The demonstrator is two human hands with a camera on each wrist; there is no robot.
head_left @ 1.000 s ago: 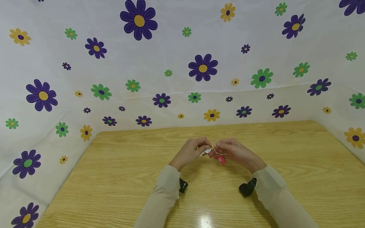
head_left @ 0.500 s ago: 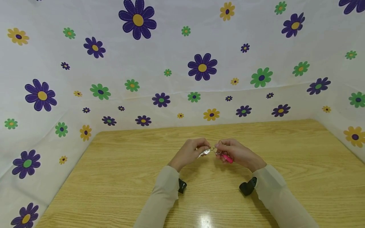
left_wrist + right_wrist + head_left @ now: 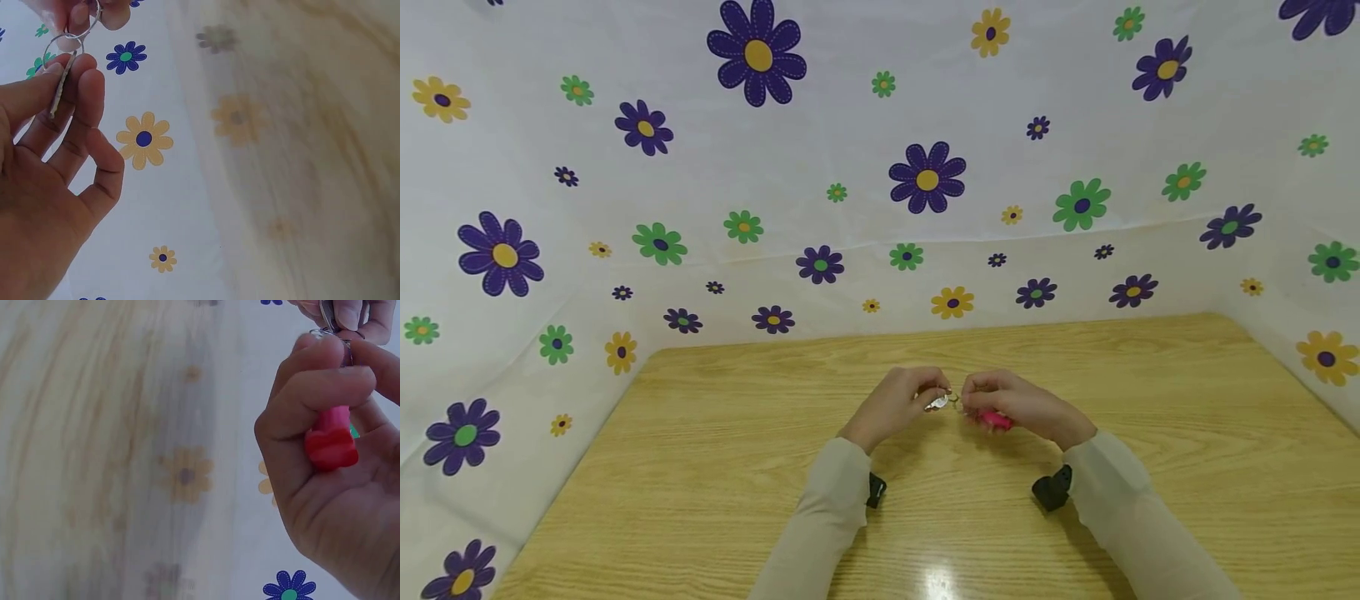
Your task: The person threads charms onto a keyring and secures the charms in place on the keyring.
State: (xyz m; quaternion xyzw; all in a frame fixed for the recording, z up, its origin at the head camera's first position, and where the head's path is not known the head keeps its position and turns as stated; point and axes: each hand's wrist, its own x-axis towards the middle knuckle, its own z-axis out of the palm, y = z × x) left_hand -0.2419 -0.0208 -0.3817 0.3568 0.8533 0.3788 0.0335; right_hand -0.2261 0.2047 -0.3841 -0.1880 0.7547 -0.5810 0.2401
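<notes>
Left hand: fingers pinch flat silver metal key, steadying it at thin wire ring.
Right hand: beside that ring, fingers curl round pink plastic fob, above wood-grain tabletop.

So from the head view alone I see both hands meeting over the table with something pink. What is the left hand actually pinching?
Observer: The left hand pinches a flat silver key hanging on a metal ring.
Operator: And the pink thing?
Observer: The pink piece lies in the right hand, fingers curled round it.
Operator: Does the right hand reach the ring?
Observer: Its fingertips pinch metal rings right above the key's ring.
</notes>
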